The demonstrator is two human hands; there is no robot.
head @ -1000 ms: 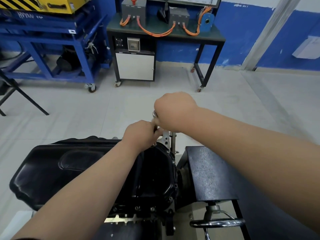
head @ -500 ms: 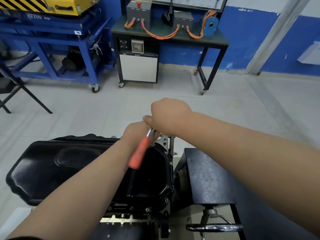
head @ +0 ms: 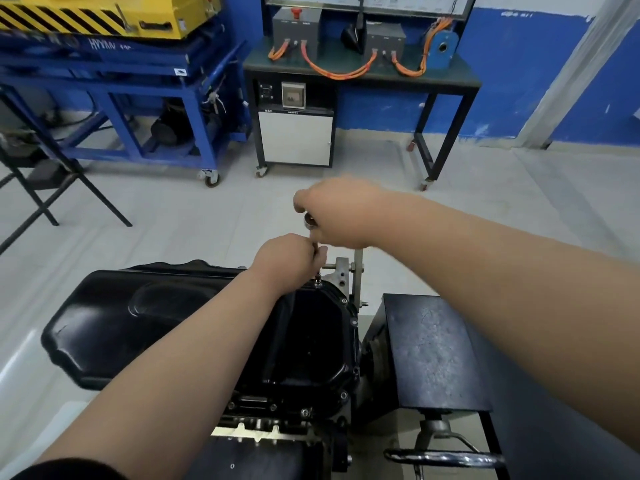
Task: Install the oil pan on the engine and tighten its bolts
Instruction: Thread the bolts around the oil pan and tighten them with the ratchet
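Tightening seems midway: pan [head: 138, 317] sits on the engine [head: 263, 432], near-edge bolts [head: 304, 412] are in. At its far corner, left hand [head: 287, 258] pinches the ratchet [head: 310, 221] shaft and right hand [head: 341, 213] clasps its head.

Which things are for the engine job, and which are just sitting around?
For the job: oil pan, rim bolts, ratchet wrench, left hand and right hand both gripping it.
Just sitting around: blue cart, yellow machine, bench with orange cables, folding chair.
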